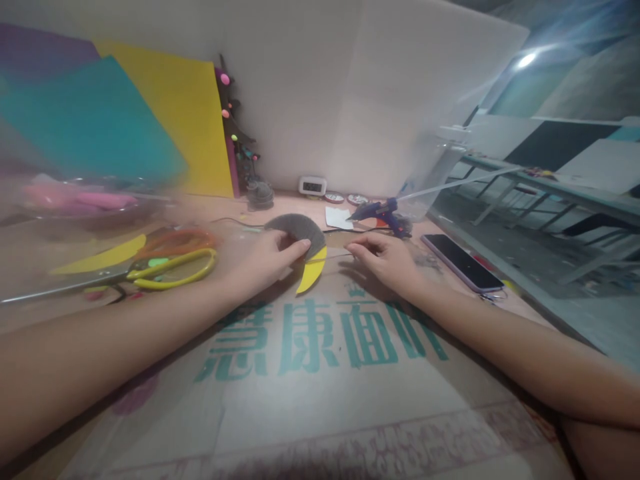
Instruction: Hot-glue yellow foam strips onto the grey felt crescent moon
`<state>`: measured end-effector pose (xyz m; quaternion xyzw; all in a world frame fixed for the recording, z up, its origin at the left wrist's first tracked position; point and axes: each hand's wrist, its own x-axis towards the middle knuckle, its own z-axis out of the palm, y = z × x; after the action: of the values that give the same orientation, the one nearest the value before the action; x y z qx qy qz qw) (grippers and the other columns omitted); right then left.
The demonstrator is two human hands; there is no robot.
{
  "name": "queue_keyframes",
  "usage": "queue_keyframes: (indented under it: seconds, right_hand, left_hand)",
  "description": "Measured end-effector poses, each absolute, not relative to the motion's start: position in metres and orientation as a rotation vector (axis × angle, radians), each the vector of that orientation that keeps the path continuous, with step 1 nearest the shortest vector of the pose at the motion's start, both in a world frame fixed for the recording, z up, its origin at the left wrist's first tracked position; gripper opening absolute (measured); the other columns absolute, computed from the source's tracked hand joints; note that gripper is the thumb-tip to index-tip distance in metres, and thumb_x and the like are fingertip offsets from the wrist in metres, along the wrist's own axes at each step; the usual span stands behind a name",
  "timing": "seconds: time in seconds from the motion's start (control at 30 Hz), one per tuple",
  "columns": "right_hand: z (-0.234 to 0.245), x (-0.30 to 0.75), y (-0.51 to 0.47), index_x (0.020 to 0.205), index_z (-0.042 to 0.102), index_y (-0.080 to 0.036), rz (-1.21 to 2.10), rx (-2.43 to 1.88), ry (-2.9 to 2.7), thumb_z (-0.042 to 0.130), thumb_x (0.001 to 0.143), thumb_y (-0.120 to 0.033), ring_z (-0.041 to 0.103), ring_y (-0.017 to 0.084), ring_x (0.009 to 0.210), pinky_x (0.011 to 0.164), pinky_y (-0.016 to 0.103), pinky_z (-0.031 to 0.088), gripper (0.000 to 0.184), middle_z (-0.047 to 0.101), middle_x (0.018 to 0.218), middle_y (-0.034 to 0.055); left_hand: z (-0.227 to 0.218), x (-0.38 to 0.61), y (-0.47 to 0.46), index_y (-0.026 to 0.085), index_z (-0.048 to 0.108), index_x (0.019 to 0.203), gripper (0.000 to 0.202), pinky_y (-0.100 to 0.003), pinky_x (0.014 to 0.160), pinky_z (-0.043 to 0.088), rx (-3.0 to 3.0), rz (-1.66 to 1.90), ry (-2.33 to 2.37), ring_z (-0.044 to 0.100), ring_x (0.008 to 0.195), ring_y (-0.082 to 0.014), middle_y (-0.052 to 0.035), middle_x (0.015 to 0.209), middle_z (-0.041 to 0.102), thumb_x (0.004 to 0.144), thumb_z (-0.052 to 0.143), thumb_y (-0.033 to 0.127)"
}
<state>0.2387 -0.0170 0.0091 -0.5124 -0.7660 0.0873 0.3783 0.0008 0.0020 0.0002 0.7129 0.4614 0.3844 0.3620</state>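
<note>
A yellow crescent [314,270] is held upright by my left hand [285,252], its thumb pressed on the front. Dark grey cord [303,230] covers the upper part of the crescent in close turns, while the lower tip shows bare yellow. From the edge of the wrapping, a thin strand runs right to my right hand [383,257], where thumb and forefinger pinch it. The strand is level and looks taut. Part of the crescent lies hidden behind my left fingers. Both hands are just above a printed plastic sheet [320,407] on the table.
Yellow-handled scissors [173,269] and another yellow crescent [107,255] lie left. A blue glue gun [380,212] stands at the back, near a white clock [313,186]. At right lies a phone [463,262]. Coloured sheets [170,107] lean against the back wall.
</note>
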Motion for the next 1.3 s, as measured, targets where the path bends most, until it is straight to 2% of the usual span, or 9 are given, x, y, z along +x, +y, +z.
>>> queue_keyframes:
  seconds: [0.13,0.23,0.37,0.5,0.57,0.77,1.03,1.1,1.3]
  right_hand:
    - [0.012,0.236,-0.021,0.114,0.066,-0.018,0.282,-1.337,-1.949,0.053,0.090,-0.038,0.062,0.018,0.078,0.066,0.030,0.048,0.034,0.069,0.110,0.0082]
    - [0.013,0.229,-0.028,0.128,0.057,-0.022,0.606,-1.293,-1.931,0.054,0.090,-0.042,0.057,0.012,0.061,0.056,0.027,0.047,0.043,0.067,0.113,0.0077]
    - [0.013,0.219,-0.033,0.138,0.046,-0.024,1.093,-1.157,-1.879,0.058,0.086,-0.038,0.048,0.006,0.049,0.048,0.025,0.045,0.055,0.066,0.112,0.0071]
    - [0.011,0.220,-0.033,0.124,0.059,-0.019,0.989,-1.216,-1.935,0.059,0.086,-0.040,0.053,0.010,0.055,0.051,0.023,0.043,0.044,0.064,0.071,-0.0001]
    - [0.011,0.224,-0.030,0.111,0.067,-0.018,0.844,-1.289,-1.965,0.060,0.085,-0.044,0.053,0.011,0.056,0.054,0.024,0.043,0.037,0.061,0.065,-0.0012]
    - [0.009,0.234,-0.022,0.084,0.073,-0.018,0.568,-1.403,-2.018,0.062,0.084,-0.043,0.056,0.013,0.058,0.055,0.026,0.041,0.028,0.067,0.067,0.0012]
    - [0.003,0.241,-0.012,0.082,0.068,-0.020,0.120,-1.258,-2.236,0.059,0.087,-0.028,0.062,0.019,0.090,0.082,0.033,0.046,0.013,0.067,0.098,0.0049]
    - [0.003,0.240,-0.013,0.085,0.068,-0.021,0.149,-1.257,-2.202,0.058,0.086,-0.027,0.062,0.019,0.090,0.082,0.033,0.046,0.011,0.067,0.099,0.0048]
    - [0.010,0.235,-0.014,0.092,0.059,-0.019,0.747,-1.390,-1.747,0.054,0.087,-0.035,0.055,0.012,0.053,0.053,0.025,0.042,0.018,0.062,0.070,-0.0007]
  left_hand:
    - [0.001,0.001,0.002,0.017,0.062,0.077,0.041,-0.028,0.061,0.043,1.838,0.982,1.244,0.061,0.066,-0.0194,-0.0032,0.072,0.066,0.082,0.053,0.057]
    - [0.001,0.001,0.001,0.017,0.063,0.078,0.041,-0.028,0.062,0.044,1.850,0.981,1.243,0.062,0.069,-0.0201,-0.0036,0.074,0.068,0.081,0.054,0.056]
    - [0.000,0.002,0.001,0.017,0.066,0.093,0.040,-0.028,0.068,0.046,1.831,0.988,1.130,0.064,0.080,-0.0216,-0.0052,0.088,0.071,0.081,0.056,0.054]
    - [0.001,0.002,0.000,0.015,0.065,0.091,0.042,-0.028,0.067,0.046,1.831,0.999,1.154,0.064,0.078,-0.0214,-0.0060,0.086,0.071,0.081,0.055,0.055]
    - [0.002,0.001,0.000,0.015,0.064,0.086,0.042,-0.028,0.064,0.045,1.834,0.990,1.186,0.063,0.072,-0.0203,-0.0048,0.079,0.070,0.081,0.055,0.056]
    - [0.000,0.000,0.002,0.015,0.066,0.086,0.041,-0.027,0.065,0.045,1.878,0.997,1.136,0.063,0.076,-0.0206,-0.0050,0.082,0.071,0.082,0.055,0.055]
    - [0.001,0.001,0.000,0.016,0.067,0.088,0.040,-0.027,0.069,0.047,1.843,1.003,1.140,0.065,0.079,-0.0212,-0.0046,0.086,0.073,0.081,0.056,0.054]
    - [0.001,0.001,0.000,0.016,0.068,0.088,0.039,-0.027,0.068,0.047,1.844,1.002,1.131,0.064,0.079,-0.0209,-0.0044,0.087,0.073,0.081,0.056,0.053]
    - [0.002,0.001,0.000,0.018,0.068,0.089,0.037,-0.027,0.070,0.048,1.855,1.000,1.106,0.065,0.082,-0.0208,-0.0035,0.091,0.073,0.083,0.055,0.051]
